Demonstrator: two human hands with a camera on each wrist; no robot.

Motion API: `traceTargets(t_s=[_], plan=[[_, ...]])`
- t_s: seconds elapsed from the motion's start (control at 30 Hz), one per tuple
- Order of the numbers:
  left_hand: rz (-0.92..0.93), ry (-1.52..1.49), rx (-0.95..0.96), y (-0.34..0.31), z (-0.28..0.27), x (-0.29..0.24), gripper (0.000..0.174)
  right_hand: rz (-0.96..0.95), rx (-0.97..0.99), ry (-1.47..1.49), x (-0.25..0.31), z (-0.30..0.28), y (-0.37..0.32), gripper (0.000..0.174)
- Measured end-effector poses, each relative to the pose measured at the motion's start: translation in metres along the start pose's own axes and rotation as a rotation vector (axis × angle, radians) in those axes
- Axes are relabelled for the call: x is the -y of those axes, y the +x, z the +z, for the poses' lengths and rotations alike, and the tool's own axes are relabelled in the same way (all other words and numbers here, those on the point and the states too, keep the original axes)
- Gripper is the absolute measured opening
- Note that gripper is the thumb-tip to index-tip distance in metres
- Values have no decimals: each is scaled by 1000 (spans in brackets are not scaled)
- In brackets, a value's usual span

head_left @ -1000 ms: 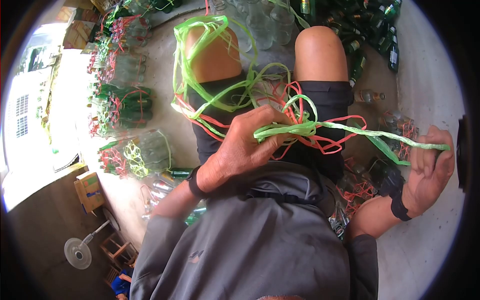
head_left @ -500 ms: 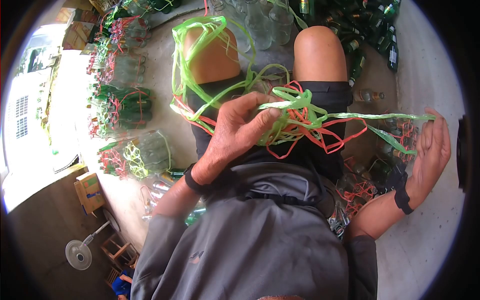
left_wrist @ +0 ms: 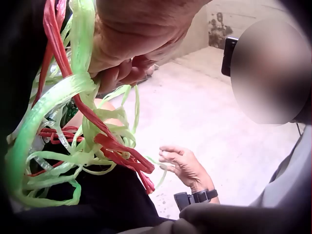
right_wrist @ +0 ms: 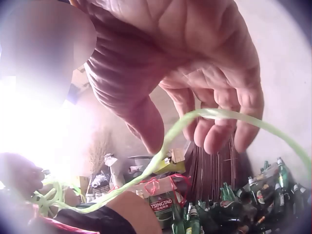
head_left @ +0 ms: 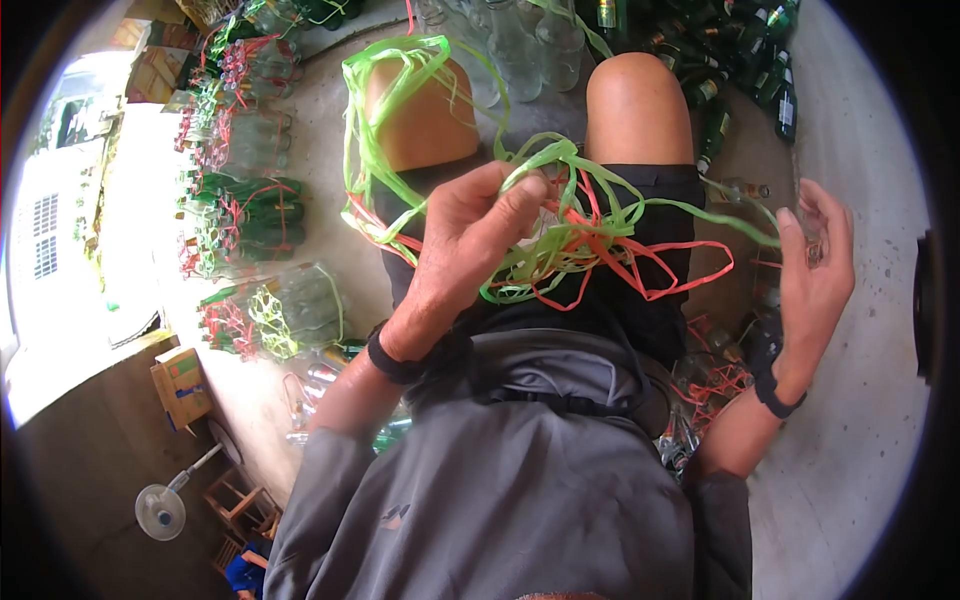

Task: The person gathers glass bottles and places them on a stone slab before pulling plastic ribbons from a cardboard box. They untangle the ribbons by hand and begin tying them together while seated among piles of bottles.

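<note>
Sorting out tangled ribbon over lap; strand slack at right hand.
Left hand (head_left: 455,235) pinches green ribbon at the tangle (head_left: 595,242), thumb against fingers. Tangle, green and red, sits over the shorts (head_left: 655,185), between the thighs, waist side of the leg hems; red loops reach past the right thigh's outer edge. Right hand (head_left: 818,260) is released, fingers apart, green strand (right_wrist: 214,113) running across them unclenched. Probably mid-way through freeing that strand; next pull seems to call for a fresh right-hand pinch while left steadies the tangle. Versus earlier frame: right hand is nearer the tangle, strand bends loosely instead of stretching nearly straight, left thumb sits higher toward the knees, loops over left knee (head_left: 425,135) about unchanged.
</note>
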State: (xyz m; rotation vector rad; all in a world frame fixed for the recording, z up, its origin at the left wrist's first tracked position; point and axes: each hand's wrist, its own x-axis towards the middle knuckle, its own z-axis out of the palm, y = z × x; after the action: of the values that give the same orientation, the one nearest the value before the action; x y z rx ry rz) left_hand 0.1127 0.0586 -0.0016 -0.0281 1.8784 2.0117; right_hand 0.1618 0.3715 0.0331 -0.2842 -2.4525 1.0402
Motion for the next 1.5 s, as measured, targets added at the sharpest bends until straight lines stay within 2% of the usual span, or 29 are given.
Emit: traceTargets(t_s=[0.07, 0.1, 0.13, 0.2, 0.27, 0.33, 0.4, 0.6, 0.67, 0.8, 0.87, 0.93, 1.0, 1.1, 1.27, 1.37, 1.5], plan=[[23, 81, 94, 1, 2, 4, 21, -270, 40, -116, 22, 7, -7, 18], [25, 35, 144, 2, 4, 7, 17, -328, 155, -54, 27, 8, -10, 15], [25, 35, 147, 3, 8, 7, 17, -231, 273, 15, 38, 9, -16, 15], [168, 278, 212, 2, 15, 4, 18, -146, 460, 121, 41, 18, -26, 18], [155, 380, 205, 3, 21, 7, 21, -230, 456, 72, 42, 35, -34, 23], [381, 510, 246, 9, 25, 14, 21, -256, 457, 0, 42, 46, -39, 26], [350, 529, 220, 7, 28, 17, 21, -321, 417, -134, 41, 56, -44, 29], [389, 704, 270, 13, 24, 28, 20, -323, 473, -216, 34, 79, -55, 23], [499, 675, 202, 16, 23, 32, 19, -332, 437, -267, 31, 83, -56, 17], [432, 656, 149, 20, 20, 21, 17, -320, 448, -235, 32, 84, -56, 13], [309, 533, 165, 23, 17, 14, 15, -353, 464, -217, 31, 84, -56, 12], [354, 542, 139, 24, 17, 10, 14, -370, 489, -228, 31, 81, -56, 12], [223, 407, 94, 25, 16, 10, 15, -386, 513, -238, 33, 78, -57, 13], [190, 400, 116, 23, 15, 5, 17, -330, 537, -161, 39, 79, -58, 14], [166, 396, 144, 21, 16, 4, 17, -259, 439, 4, 39, 91, -59, 19], [161, 366, 150, 19, 17, 3, 17, -294, 350, -17, 40, 102, -56, 18], [88, 332, 162, 18, 18, -1, 18, -251, 420, -94, 42, 108, -54, 16]])
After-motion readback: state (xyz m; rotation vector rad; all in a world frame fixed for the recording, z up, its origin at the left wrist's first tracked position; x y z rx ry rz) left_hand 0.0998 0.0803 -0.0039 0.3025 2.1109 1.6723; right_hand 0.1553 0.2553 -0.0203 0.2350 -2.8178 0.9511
